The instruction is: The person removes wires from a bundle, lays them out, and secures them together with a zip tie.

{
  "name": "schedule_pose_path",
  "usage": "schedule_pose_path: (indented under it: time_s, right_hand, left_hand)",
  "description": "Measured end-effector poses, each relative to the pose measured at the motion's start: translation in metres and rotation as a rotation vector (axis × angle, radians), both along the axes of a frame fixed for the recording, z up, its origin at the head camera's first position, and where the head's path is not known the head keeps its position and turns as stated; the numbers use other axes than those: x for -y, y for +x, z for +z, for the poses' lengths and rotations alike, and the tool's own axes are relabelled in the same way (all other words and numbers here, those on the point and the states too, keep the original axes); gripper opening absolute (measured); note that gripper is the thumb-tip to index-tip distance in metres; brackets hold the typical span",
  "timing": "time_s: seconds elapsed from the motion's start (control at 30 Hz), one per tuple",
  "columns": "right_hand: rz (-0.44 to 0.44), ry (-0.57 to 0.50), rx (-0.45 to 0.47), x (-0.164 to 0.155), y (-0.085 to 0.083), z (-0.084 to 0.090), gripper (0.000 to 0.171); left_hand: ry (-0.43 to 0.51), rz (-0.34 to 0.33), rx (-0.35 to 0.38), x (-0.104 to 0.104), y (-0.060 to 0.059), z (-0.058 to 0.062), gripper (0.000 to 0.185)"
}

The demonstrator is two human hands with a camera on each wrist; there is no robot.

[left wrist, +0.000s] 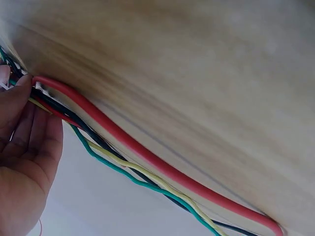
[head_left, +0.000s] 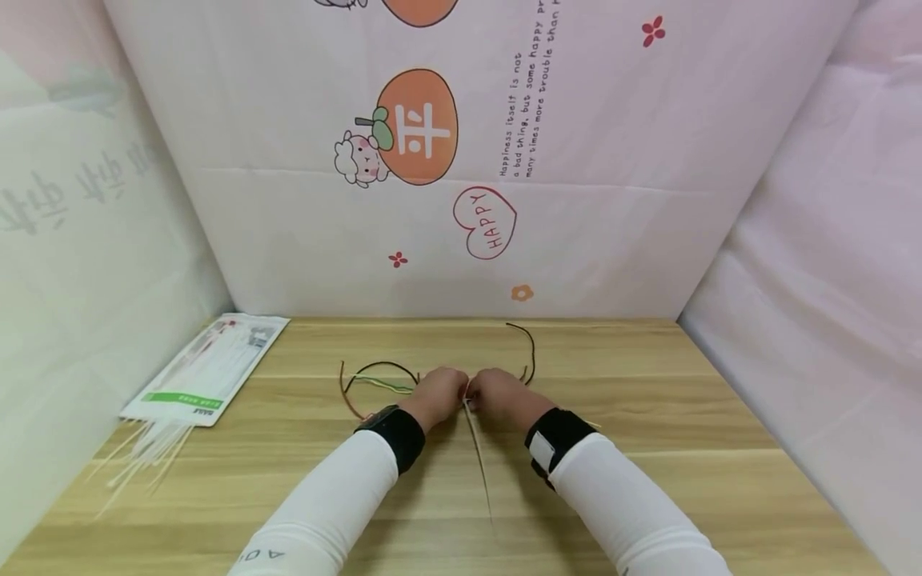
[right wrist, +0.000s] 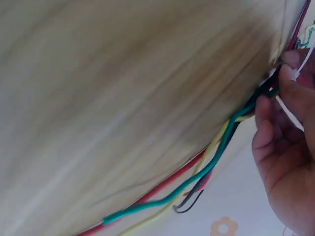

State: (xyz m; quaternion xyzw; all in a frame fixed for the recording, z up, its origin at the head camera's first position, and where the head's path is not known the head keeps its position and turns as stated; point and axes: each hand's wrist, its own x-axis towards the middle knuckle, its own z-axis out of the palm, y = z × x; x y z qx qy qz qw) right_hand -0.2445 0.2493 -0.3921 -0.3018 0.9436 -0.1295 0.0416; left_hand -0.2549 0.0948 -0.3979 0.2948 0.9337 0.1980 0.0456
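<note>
Just below the middle of the head view, the left hand (head_left: 441,392) and right hand (head_left: 497,394) meet, fingers curled and pinching a bundle of wires (head_left: 374,382) on the wooden table (head_left: 648,448). The wires are thin: red, yellow, green and black, splaying out at both ends. A pale cable tie (head_left: 479,456) trails down from the pinch. A packet of ties (head_left: 209,368) lies at left

Makeshift workbench: wooden table (head_left: 648,416), cartoon-print cloth walls (head_left: 612,160)
</note>
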Motion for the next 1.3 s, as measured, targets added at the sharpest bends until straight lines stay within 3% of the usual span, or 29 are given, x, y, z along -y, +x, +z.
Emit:
schedule_pose_path:
  time_s: [0.17,0.33,0.43,0.67,0.83,1.03,1.3]
  right_hand:
    - [-0.005,-0.032,0.007,-0.001,0.000,-0.002,0.007]
    - [-0.041,-0.052,0.011,-0.001,-0.001,-0.005,0.005]
    - [-0.026,-0.043,-0.004,-0.001,-0.002,-0.007,0.004]
    - [0.017,-0.010,-0.062,-0.001,-0.004,-0.008,0.027]
    - [0.029,0.026,-0.051,0.002,-0.003,-0.008,0.043]
    - [-0.023,0.045,-0.013,0.006,-0.002,-0.010,0.045]
    - [-0.095,0.024,0.043,0.009,-0.003,-0.006,0.047]
  left_hand:
    - [-0.017,0.005,0.014,0.001,0.001,-0.001,0.025]
    - [-0.058,-0.002,0.029,0.005,-0.004,-0.004,0.006]
    - [-0.118,-0.007,0.001,0.012,-0.008,-0.007,0.014]
    - [-0.153,-0.013,0.026,0.023,-0.003,0.006,0.022]
    - [-0.189,0.014,-0.027,0.029,-0.004,0.004,0.017]
    - [-0.165,0.012,-0.020,0.043,-0.012,-0.001,0.019]
    - [-0.162,-0.032,-0.031,0.065,-0.014,0.001,0.024]
